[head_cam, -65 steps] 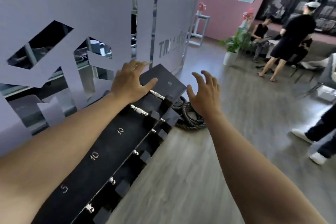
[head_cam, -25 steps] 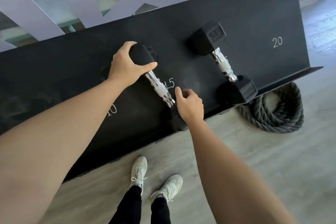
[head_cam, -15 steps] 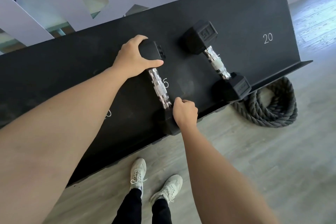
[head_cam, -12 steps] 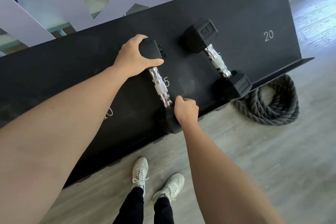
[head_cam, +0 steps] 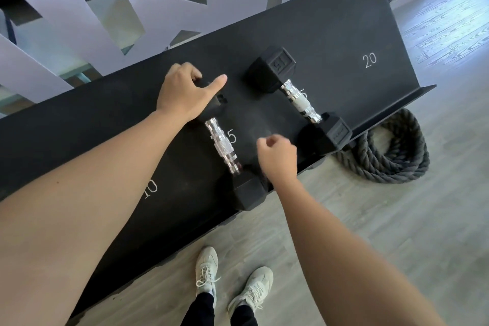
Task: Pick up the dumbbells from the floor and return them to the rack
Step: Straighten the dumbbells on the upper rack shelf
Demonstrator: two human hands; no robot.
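Right hand [head_cam: 277, 156] has come off the near dumbbell [head_cam: 225, 144], curled, holding nothing. Left hand [head_cam: 185, 92] rests loosely on its far head, thumb out. Dumbbell at frame centre, near head overhanging rack [head_cam: 79, 124] edge; could slide off.

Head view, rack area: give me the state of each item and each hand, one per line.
Near black hex dumbbell with chrome handle: lying on the rack shelf by the painted 5.
Far black hex dumbbell marked 15: lying on the shelf, untouched.
Black metal rack shelf: holds both dumbbells.
Left hand: resting on the near dumbbell's far head, thumb lifted.
Right hand: loosely curled, just beside the near head, holding nothing.
Coiled dark rope: on the floor.
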